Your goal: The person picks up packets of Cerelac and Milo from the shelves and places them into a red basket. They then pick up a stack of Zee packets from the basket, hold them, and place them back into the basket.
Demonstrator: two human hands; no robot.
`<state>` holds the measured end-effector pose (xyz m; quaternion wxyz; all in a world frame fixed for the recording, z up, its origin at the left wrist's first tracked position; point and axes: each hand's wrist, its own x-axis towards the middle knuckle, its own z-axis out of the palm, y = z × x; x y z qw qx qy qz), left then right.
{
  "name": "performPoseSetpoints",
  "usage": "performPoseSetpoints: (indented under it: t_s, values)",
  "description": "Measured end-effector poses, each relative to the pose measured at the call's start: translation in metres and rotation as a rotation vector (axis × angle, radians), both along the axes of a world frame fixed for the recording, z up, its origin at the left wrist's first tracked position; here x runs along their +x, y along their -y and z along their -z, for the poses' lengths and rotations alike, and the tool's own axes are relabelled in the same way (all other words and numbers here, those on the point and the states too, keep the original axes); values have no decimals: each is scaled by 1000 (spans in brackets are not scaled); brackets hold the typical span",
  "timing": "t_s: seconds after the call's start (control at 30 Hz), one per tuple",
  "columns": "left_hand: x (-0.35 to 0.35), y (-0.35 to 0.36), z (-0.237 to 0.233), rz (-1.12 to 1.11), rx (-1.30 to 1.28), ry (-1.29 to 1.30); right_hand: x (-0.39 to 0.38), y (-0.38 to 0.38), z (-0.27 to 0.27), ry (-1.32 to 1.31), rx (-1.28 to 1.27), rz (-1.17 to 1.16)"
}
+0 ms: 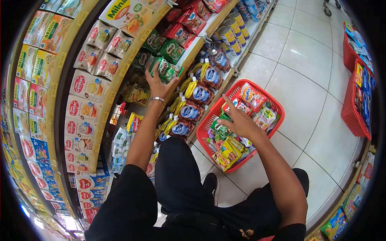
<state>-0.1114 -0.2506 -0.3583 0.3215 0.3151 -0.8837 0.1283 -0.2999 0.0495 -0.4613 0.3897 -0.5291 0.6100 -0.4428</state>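
At the shelf, my left hand (160, 82) is closed around a green Milo pouch (168, 69), fingers along one side and thumb along the other. More green Milo pouches (171, 51) lie just behind it on the same shelf. My right hand (242, 123) is over the red basket (279, 105), fingers stretched out and apart, holding nothing. Beneath its thumb lies another green Milo pouch (221, 127). Yellow packets (230, 152) and an orange-and-white packet (252, 96) are also in the basket, partly hidden by my hand and forearm.
Spouted pouches (201, 93) line the lower shelf, with yellow-and-blue cans (230, 35) farther along. Cerelac boxes (89, 86) stack up at left. Filled red baskets (356, 102) stand across the white tiled floor (305, 84). My bent knee (177, 168) is close to the lower shelf.
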Motion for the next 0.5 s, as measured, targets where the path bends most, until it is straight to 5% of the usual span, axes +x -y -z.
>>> performPoseSetpoints:
  t_s: [0.5]
  values:
    - [-7,11,-6,20,-89,-1,3,8,6,-22,88,-41]
